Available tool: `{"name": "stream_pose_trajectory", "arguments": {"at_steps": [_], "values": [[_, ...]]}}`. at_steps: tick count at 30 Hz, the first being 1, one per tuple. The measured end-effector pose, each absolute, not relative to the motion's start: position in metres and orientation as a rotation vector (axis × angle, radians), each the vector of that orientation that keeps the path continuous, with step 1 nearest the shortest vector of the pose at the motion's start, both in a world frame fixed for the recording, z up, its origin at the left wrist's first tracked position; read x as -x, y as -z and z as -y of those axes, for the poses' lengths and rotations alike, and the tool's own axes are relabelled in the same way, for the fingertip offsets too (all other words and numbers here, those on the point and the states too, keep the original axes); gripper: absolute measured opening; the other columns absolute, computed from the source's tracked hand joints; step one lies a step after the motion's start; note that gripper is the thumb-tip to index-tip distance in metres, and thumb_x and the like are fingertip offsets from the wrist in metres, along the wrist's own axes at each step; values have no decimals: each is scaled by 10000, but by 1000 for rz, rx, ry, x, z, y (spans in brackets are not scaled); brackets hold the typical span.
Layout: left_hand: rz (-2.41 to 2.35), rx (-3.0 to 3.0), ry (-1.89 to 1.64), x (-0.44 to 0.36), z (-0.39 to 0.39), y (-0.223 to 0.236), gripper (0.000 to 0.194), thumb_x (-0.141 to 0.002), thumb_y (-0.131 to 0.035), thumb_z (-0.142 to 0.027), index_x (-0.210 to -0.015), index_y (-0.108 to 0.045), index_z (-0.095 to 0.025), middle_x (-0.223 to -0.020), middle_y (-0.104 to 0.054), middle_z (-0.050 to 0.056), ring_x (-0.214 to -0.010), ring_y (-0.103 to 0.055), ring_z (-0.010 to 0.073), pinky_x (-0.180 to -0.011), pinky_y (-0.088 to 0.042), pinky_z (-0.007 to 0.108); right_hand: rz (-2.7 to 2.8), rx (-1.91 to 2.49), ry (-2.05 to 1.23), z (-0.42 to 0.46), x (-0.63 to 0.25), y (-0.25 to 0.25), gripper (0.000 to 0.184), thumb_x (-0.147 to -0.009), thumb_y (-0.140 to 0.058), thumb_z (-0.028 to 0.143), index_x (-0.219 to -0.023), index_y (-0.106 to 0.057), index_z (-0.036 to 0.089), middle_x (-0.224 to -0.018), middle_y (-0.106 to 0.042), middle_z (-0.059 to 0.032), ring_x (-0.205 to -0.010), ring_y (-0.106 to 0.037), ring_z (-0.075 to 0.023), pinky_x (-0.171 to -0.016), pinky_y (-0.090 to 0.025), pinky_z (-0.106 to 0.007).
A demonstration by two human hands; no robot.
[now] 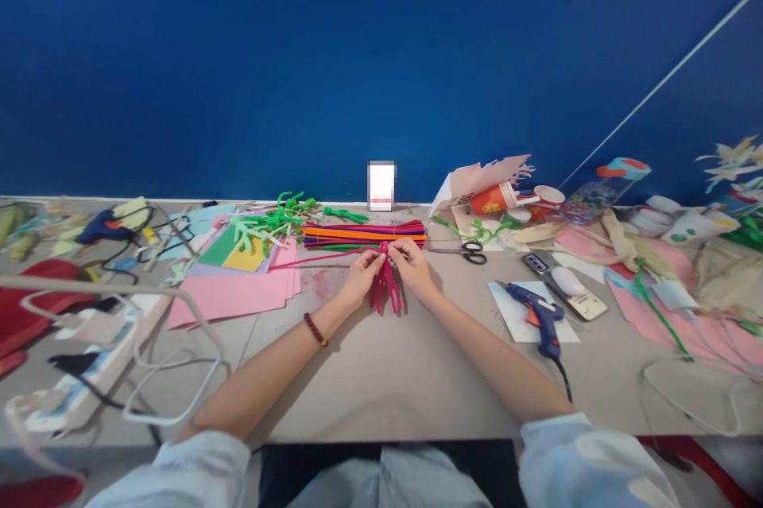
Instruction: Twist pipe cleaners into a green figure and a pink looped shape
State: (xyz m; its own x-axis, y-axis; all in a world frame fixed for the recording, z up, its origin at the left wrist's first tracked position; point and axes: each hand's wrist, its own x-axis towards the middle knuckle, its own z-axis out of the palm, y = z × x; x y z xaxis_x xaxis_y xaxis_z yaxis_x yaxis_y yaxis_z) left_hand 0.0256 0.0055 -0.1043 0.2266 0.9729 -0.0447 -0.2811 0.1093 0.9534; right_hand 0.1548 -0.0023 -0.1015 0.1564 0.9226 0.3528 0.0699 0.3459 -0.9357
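Observation:
Between my two hands is a bunch of dark pink pipe cleaners (pixel 390 293), gathered at a knot-like top with their ends fanning down toward me. My left hand (pixel 361 273) pinches the bunch near its top from the left. From the other side my right hand (pixel 411 263) has its fingers closed at the same spot. One long pink strand (pixel 322 257) stretches out leftward from the fingers. Just behind the hands lies a banded stack of coloured pipe cleaners (pixel 363 234), orange, purple and red.
Scissors (pixel 474 253) and a blue glue gun (pixel 540 313) on white paper lie to the right, near a phone (pixel 540 263). Pink paper sheets (pixel 232 297), green pipe-cleaner pieces (pixel 268 223) and a power strip (pixel 98 365) with cables are at left. A blue wall (pixel 298 79) stands behind.

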Motion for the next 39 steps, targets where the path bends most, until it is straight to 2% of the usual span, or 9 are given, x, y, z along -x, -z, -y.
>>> {"name": "stream_pose_trajectory", "arguments": {"at_steps": [8,13,23,27,32,39], "values": [[-944,-1083,-1194,-28,-8,110,301,-635,-755,-412,-717,-626,-153,-666,-612,-2,-597,-522,102,-583,-400,222,1138,1113,-1108,0,-160,93,302,-677,-696,487,-707,-649,190,-728,-576,-17,-619,-506,-125,-494,-410,-226],[-959,-1071,-1185,-29,-8,114,330,-630,-750,-436,-720,-617,-147,-651,-605,-5,-563,-508,98,-546,-387,218,1098,1090,-1176,-1,-159,94,366,-619,-718,528,-704,-620,186,-656,-553,10,-562,-485,-106,-492,-408,-224],[-837,-951,-1134,-25,-6,103,331,-610,-782,-408,-729,-618,-147,-649,-570,-26,-549,-473,68,-534,-364,192,924,1055,-1133,-3,-160,95,352,-627,-712,486,-790,-609,191,-680,-543,24,-563,-480,-98,-497,-420,-216],[-701,-790,-1051,-24,-9,103,362,-578,-815,-377,-757,-596,-152,-624,-558,-24,-536,-490,84,-540,-402,215,954,1031,-1217,-3,-161,94,329,-625,-714,477,-717,-597,184,-624,-526,27,-548,-475,-101,-500,-416,-223],[-534,-760,-933,-22,-11,99,319,-654,-782,-342,-674,-539,-137,-564,-481,-32,-504,-444,72,-523,-393,216,1043,973,-1255,2,-158,88,305,-635,-728,445,-714,-598,181,-626,-542,27,-551,-479,-95,-526,-412,-223],[-497,-731,-945,-23,-9,100,262,-676,-770,-291,-698,-563,-133,-595,-514,-16,-540,-473,81,-544,-397,218,1033,956,-1210,3,-156,83,284,-621,-741,410,-734,-603,188,-631,-557,27,-561,-489,-99,-528,-412,-223]]}}
